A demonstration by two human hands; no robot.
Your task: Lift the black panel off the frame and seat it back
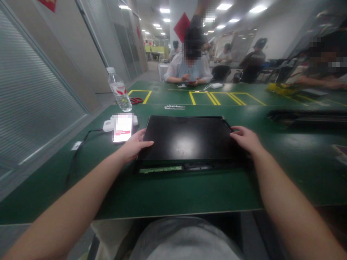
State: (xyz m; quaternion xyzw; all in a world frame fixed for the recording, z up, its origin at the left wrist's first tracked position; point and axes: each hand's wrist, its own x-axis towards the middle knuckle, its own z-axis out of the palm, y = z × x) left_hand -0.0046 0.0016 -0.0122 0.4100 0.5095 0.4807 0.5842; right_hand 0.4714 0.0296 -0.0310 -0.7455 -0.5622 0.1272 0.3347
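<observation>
A glossy black flat display panel (187, 139) lies over a black frame (208, 167) on the green table. Along the near side of the frame shows a strip of green circuit board (159, 169). My left hand (135, 144) holds the panel's left edge, thumb on top and fingers partly hidden beside and under it. At the right edge, my right hand (244, 137) pinches near the far corner, where the panel and the frame's rim come close together. Whether those fingers also grip the frame, I cannot tell.
Left of the panel are a lit phone (123, 128), a white plug block with a black cable (84, 139) and a water bottle (119, 90). Red scissors (137, 100) lie behind. Dark flat parts (306, 119) are at right. A person (189, 68) sits opposite.
</observation>
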